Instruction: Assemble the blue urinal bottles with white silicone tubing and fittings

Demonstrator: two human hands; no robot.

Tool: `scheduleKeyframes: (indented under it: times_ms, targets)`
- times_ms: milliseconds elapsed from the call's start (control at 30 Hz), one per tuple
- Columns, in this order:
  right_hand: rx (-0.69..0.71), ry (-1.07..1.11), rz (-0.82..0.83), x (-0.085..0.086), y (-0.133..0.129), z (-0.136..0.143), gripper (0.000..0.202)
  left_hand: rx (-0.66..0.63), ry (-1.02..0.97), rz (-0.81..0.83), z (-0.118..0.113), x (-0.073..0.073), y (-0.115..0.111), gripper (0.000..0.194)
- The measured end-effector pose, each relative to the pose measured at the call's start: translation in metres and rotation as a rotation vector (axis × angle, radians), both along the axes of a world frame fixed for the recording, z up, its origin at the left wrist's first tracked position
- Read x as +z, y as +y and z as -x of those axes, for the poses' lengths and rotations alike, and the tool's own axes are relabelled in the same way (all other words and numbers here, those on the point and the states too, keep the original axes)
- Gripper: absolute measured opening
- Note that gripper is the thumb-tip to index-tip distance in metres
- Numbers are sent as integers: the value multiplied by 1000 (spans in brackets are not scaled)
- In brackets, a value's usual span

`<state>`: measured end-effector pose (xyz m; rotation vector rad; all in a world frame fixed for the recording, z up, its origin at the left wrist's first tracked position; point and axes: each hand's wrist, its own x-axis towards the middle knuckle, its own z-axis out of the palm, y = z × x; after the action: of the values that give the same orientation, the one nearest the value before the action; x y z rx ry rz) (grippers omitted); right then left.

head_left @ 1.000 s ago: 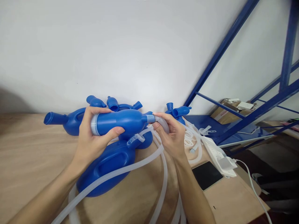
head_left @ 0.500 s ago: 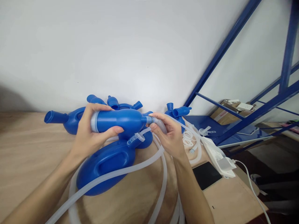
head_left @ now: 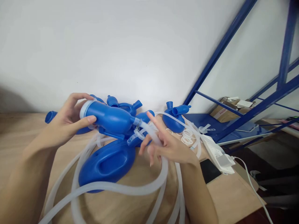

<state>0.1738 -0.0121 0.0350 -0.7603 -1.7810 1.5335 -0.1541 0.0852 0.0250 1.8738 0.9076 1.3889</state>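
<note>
My left hand grips a blue bottle-shaped part by its end with the pale rim, and the part tilts down to the right. From its narrow tip, where a small metal clamp sits, a translucent corrugated hose runs off. My right hand is beside the hose near that tip, its fingers spread and slightly blurred, the hose passing against them. Under the hands a blue jug with a handle hollow lies on the wooden table, a clear strap clip at its neck.
More blue jugs stand by the white wall. To the right are coiled thin tubes, a white power strip, a black flat object and a blue metal frame, with a cardboard box behind it.
The held blue part has moved left and tipped downward at its tip. My right hand has let go of the hose joint and opened, and sits lower. The hose now bends down beside it.
</note>
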Motion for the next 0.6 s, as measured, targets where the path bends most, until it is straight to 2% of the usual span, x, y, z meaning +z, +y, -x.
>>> scheduleKeyframes:
  times_ms: [33,67,133,200,233,300,367,500,600]
  targets:
    - [147,18,54,-3,0,-1,113,-34,17,31,4,-3,7,68]
    - [270,45,96,-8,0,0,111,-67,18,53,8,-8,14,68]
    - [490,69,126,-24,6,2,94,-110,-13,78,14,-18,26,68]
    - [637,13,70,-46,15,6,82,-141,-13,114,17,-30,36,70]
    - [710,-46,11,-58,20,9,88,-151,11,144,18,-36,40,70]
    - [718,-234,-66,-77,27,15,103,-175,88,222,18,-46,45,71]
    - [659,-401,-90,-88,30,20,113,-220,148,289,18,-53,49,68]
    - [584,-493,-101,-94,31,29,131,-289,112,297,25,-60,53,60]
    - [598,-510,-95,-98,33,31,141,-247,101,270,35,-60,55,57]
